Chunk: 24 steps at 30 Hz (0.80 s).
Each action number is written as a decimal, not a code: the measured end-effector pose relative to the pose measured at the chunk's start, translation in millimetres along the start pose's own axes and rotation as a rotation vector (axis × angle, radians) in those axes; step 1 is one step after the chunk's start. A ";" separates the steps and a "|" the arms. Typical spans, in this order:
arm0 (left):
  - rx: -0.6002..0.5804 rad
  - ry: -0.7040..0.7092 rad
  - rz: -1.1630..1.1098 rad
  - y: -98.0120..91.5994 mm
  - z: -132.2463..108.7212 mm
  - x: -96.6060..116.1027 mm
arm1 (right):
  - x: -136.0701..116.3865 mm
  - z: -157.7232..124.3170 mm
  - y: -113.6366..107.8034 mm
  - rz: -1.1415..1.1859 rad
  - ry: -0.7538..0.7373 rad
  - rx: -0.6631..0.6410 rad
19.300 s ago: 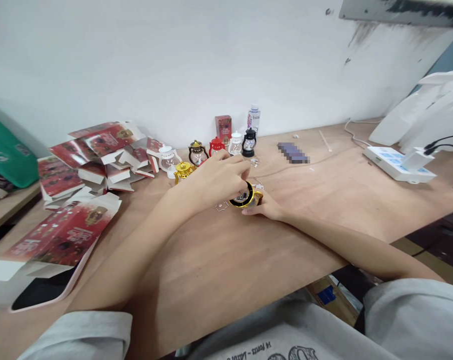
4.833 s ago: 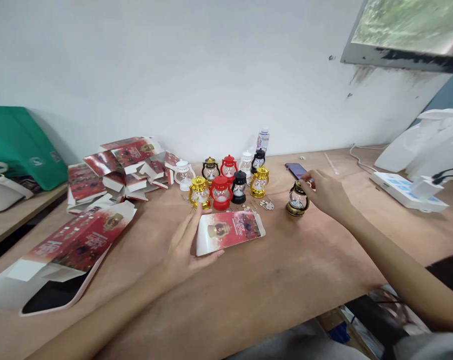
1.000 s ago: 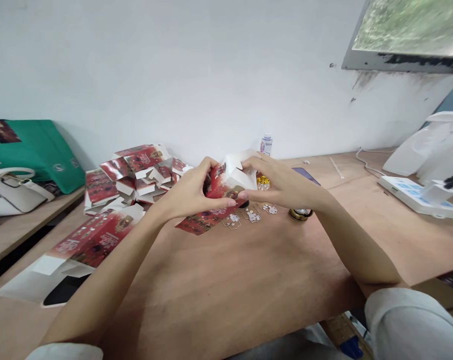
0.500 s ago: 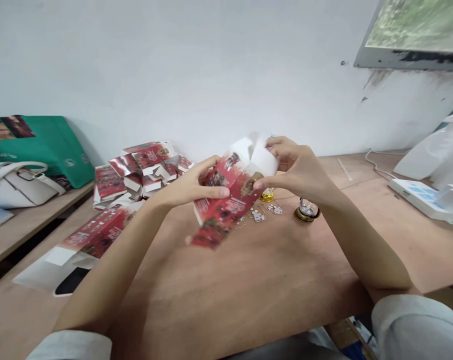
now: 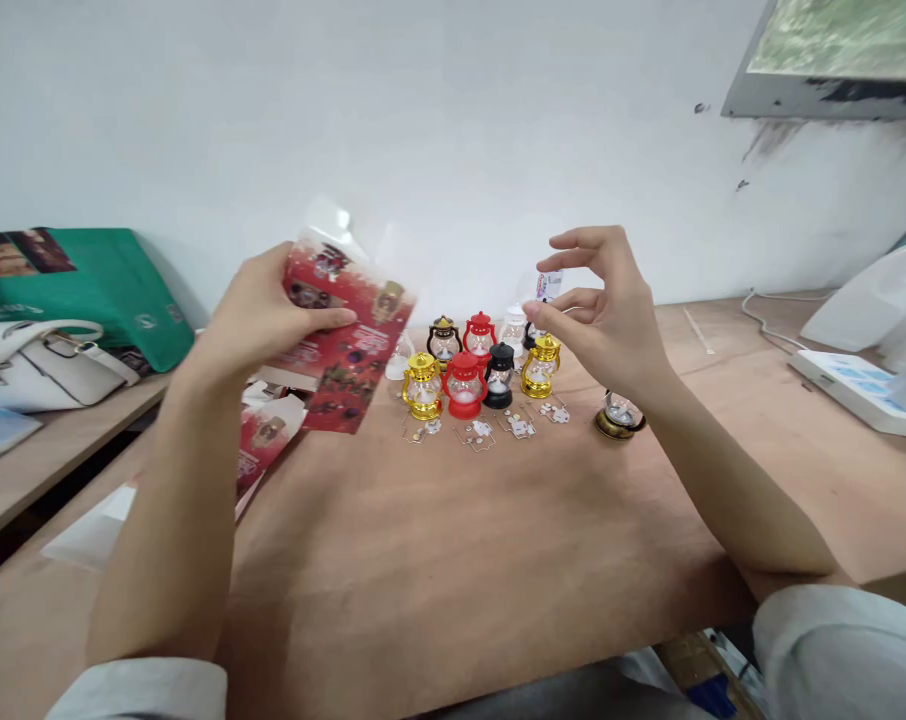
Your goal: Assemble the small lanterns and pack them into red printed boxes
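Note:
My left hand [image 5: 277, 315] grips a red printed cardboard box [image 5: 359, 350], raised over the table and tilted, its white flaps smeared by motion. Apart from the box, my right hand [image 5: 599, 305] is in the air with curved, spread fingers and nothing between them. Several small lanterns stand in a group behind and below the hands, among them a red lantern [image 5: 465, 385], a gold lantern [image 5: 423, 386] and a black lantern [image 5: 500, 376]. Small white and metal pieces [image 5: 481, 430] lie before them. A bronze lantern [image 5: 619, 415] is tipped over near my right wrist.
More red box card [image 5: 269, 440] lies on the table [image 5: 453, 560] behind my left forearm. At the left are a green bag [image 5: 123, 290] and a white handbag [image 5: 44, 370]. A white power strip [image 5: 865, 390] with a cable sits at the right, by the wall.
My left hand has carried the box to the left and up. My right hand has let go of the box and opened. The lantern group, mostly hidden before, now shows.

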<state>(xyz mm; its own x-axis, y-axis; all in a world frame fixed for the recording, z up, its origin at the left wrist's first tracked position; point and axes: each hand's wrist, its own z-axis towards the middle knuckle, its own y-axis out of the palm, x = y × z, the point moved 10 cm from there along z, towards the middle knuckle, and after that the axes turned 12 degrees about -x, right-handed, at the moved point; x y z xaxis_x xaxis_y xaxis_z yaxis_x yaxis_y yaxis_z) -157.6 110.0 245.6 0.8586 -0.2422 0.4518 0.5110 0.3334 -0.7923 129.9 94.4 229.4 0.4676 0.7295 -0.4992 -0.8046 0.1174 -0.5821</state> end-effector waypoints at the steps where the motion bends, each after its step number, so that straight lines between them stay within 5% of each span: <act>1: -0.019 -0.107 0.150 -5.5 2.7 -16.6 | 0.5 0.3 1.0 -0.004 0.001 -0.015; 5: -0.171 -0.406 0.508 -10.4 9.0 -72.3 | 3.1 1.2 9.6 -0.042 0.019 -0.101; 11: -0.459 -0.269 0.623 26.1 20.1 -92.0 | 4.4 -0.3 19.0 -0.074 0.036 -0.204; 15: -0.659 -0.349 0.592 50.6 18.4 -118.5 | 6.5 -0.4 24.0 -0.098 0.065 -0.277; 24: -0.659 -0.439 0.477 70.3 16.4 -137.6 | 8.9 -3.0 33.5 -0.127 0.101 -0.377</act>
<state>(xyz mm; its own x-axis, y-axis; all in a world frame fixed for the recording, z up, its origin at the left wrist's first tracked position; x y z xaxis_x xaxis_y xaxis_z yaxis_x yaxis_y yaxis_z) -239.1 181.7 134.5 0.9796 0.1994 0.0258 0.0878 -0.3090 -0.9470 108.2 102.8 203.5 0.6035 0.6531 -0.4575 -0.5560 -0.0666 -0.8285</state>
